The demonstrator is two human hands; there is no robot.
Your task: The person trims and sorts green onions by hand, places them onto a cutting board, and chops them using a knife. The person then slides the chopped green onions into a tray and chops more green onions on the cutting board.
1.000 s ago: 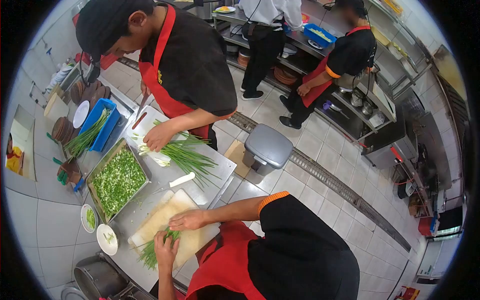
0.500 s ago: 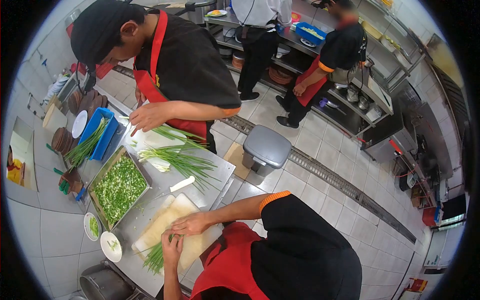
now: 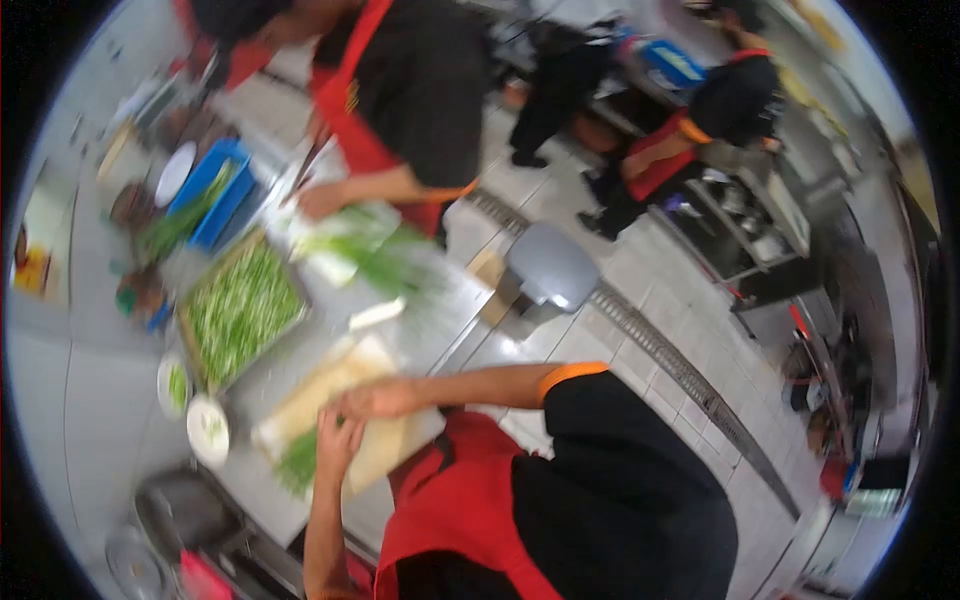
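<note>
My left hand (image 3: 340,440) is closed around a small bunch of spring onions (image 3: 298,462), whose green ends fan out over the cutting board. My right hand (image 3: 380,399) meets it at the other end of the bunch, fingers pinched together by the left fingertips. Blur hides the exact finger contact. Under both hands lies a worn, yellowish cutting board (image 3: 385,460). A knife with a white handle (image 3: 377,314) rests on the steel table just beyond the board.
A metal tray of chopped spring onions (image 3: 240,312) sits beyond the board, with two white bowls (image 3: 208,430) nearby. Across the table, a co-worker's hand (image 3: 322,200) is over more spring onions (image 3: 375,245) beside a blue bin (image 3: 215,195). A grey trash bin (image 3: 552,265) stands on the floor.
The whole view has shifted and blurred as my head moved. My hands remain together at the spring onions. The co-worker's hand has moved a little over their bunch.
</note>
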